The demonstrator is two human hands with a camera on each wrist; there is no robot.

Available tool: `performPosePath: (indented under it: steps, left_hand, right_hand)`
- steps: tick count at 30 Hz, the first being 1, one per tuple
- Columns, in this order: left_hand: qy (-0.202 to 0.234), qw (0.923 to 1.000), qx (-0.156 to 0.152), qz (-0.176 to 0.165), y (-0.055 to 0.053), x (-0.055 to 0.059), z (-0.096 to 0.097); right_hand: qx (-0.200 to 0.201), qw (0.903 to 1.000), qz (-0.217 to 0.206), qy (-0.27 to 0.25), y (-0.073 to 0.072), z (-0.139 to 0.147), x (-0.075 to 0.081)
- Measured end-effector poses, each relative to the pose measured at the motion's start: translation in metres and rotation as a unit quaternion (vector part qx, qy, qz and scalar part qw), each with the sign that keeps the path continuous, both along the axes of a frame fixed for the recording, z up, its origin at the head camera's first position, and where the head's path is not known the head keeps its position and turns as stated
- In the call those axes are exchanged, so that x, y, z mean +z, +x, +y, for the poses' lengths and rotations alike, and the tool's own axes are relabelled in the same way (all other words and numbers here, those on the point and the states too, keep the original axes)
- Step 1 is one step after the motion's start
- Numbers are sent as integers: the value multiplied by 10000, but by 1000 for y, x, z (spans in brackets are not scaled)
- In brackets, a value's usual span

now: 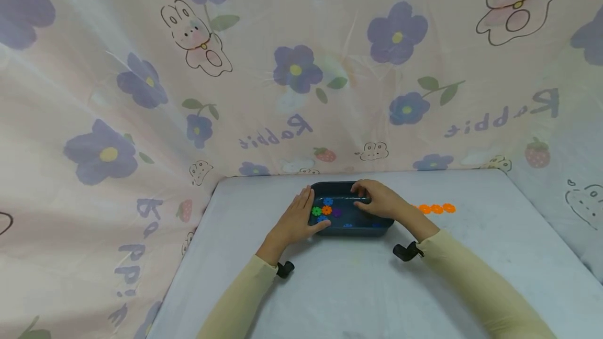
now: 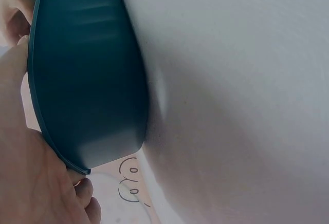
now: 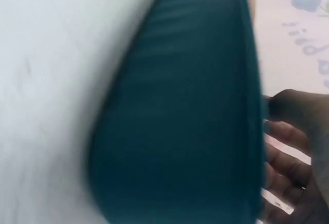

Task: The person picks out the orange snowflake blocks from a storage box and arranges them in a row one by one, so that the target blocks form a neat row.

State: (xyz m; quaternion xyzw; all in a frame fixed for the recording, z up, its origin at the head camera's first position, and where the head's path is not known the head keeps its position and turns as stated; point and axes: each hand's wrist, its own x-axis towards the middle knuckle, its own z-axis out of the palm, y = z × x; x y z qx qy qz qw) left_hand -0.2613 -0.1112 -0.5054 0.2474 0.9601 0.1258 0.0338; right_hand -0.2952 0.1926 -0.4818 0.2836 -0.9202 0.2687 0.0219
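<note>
A dark blue-green tray (image 1: 353, 231) holds small flower-shaped plastic discs: blue (image 1: 327, 201), green (image 1: 316, 211), orange (image 1: 327, 210) and purple (image 1: 336, 213). My left hand (image 1: 293, 219) rests against the tray's left end, fingers extended along the side and thumb over the near corner. At the right end, my right hand (image 1: 380, 201) reaches over the tray with loosely bent fingers. A gap shows between its thumb and index finger, and I see no disc there. In the right wrist view the tray wall (image 3: 180, 106) hides part of the fingertips.
A row of orange discs (image 1: 436, 208) lies on the white table (image 1: 348, 286), right of the tray and partly behind the right forearm. Behind the table hangs a curtain (image 1: 339, 109) printed with flowers and rabbits. Each wrist carries a small black camera (image 1: 407, 251).
</note>
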Motion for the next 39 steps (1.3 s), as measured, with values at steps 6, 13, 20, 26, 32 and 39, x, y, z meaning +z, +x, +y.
performPosePath:
  steps: [6, 13, 20, 26, 32, 39]
  left_hand:
    - [65, 10000, -31, 53, 0, -1, 0]
    - [95, 9999, -28, 14, 1, 2, 0]
    - [101, 9999, -33, -29, 0, 2, 0]
    - [131, 9999, -39, 75, -3, -4, -1]
    - [138, 9998, -75, 125, -3, -6, -2]
    - [135, 9999, -83, 69, -2, -4, -2]
  right_hand:
    - [126, 9997, -162, 142, -4, -20, -9]
    - [197, 9989, -289, 319, -10, -41, -14]
    - [216, 9979, -484, 377, -14, -59, -19]
    - [419, 9967, -518, 467, -19, -68, -26]
    - [410, 9953, -623, 613, -22, -75, -31]
    - [349, 9946, -655, 725, -23, -83, -33]
